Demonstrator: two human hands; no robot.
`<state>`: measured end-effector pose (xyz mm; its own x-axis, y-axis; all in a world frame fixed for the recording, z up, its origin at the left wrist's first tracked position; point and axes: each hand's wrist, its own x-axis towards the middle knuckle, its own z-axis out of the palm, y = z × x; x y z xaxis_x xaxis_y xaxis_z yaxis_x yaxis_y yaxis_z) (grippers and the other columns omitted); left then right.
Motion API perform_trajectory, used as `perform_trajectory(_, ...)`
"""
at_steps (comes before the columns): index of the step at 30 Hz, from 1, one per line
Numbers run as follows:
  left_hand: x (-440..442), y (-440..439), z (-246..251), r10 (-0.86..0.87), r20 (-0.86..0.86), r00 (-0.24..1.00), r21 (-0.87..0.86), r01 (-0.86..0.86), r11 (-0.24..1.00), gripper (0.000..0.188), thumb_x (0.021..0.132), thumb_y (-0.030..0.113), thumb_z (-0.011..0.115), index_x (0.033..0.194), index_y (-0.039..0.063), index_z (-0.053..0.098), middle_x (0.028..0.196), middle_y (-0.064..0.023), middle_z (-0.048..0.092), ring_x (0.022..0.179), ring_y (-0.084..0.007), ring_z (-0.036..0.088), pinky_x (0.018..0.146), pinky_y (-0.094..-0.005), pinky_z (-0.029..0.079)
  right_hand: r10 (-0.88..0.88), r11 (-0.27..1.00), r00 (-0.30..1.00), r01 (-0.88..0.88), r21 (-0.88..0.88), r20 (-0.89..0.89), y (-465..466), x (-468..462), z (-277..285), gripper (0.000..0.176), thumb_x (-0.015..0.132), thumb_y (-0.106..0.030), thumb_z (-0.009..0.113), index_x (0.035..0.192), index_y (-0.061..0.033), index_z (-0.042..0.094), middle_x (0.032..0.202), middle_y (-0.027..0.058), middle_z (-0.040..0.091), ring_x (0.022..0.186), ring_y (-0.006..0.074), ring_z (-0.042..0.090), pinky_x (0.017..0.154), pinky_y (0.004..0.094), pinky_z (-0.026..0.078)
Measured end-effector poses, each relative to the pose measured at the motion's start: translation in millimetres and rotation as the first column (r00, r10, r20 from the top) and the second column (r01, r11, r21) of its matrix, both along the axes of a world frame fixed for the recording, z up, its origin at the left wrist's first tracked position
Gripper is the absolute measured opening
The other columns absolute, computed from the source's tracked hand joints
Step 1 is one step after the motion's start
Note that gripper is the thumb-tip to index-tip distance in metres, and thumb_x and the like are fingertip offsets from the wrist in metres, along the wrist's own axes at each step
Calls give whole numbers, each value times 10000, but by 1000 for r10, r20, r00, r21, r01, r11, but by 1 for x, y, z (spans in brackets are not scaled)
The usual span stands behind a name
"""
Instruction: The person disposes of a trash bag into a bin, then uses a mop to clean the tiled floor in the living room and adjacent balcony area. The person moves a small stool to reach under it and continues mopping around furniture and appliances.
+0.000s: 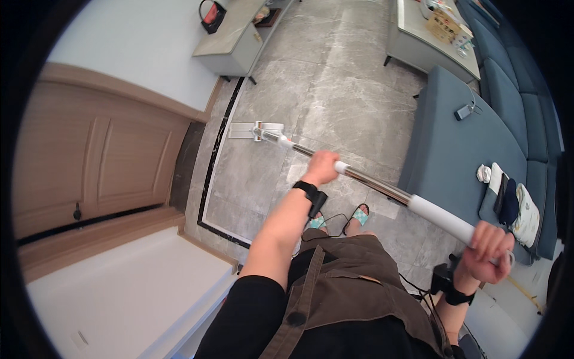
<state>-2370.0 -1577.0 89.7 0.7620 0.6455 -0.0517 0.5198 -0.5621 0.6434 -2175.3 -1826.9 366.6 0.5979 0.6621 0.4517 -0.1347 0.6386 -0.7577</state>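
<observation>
A flat mop with a metal pole (376, 183) slants across the view in front of me. Its flat white head (242, 130) rests on the grey tiled floor (251, 179), close to the black border strip. My left hand (321, 168) wraps around the pole, just below a white collar (341, 167). At the pole's upper end, my right hand (486, 253) closes around the end of the white grip (441, 218). The underside of the mop head is hidden.
A wooden door (98, 148) stands at the left, below a low cabinet (228, 49) carrying a dark bag (211, 17). On the right, a blue sofa (462, 139) holds folded clothes (509, 202) and a small device (463, 112). Beyond it stands a coffee table (412, 40) with boxes.
</observation>
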Motion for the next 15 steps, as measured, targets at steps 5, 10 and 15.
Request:
perform_trajectory(5,-132,46,-19,208,58,976,39,-211,977,81,604,47,615,654,80,561,728,-122,594,780,-336,556,694,-426,446,273,962,962,-273,6,21,84,-84,-15,180,792,-183,487,645,-98,426,475,14,447,382,143,423,465,306,390)
perform_trajectory(10,-250,45,-26,385,-16,923,53,-384,922,112,590,8,602,645,73,530,722,-114,578,778,-343,535,676,-427,431,486,873,873,-488,-24,-39,131,-160,-26,187,769,-155,510,624,-59,442,490,58,468,396,177,430,481,332,405)
perform_trajectory(15,-318,8,-23,537,27,843,49,-538,842,121,588,14,615,637,69,519,702,-123,570,755,-346,533,660,-421,431,669,742,743,-669,-39,-16,146,-200,-24,238,754,-164,550,590,-43,426,486,73,468,414,187,432,481,338,411)
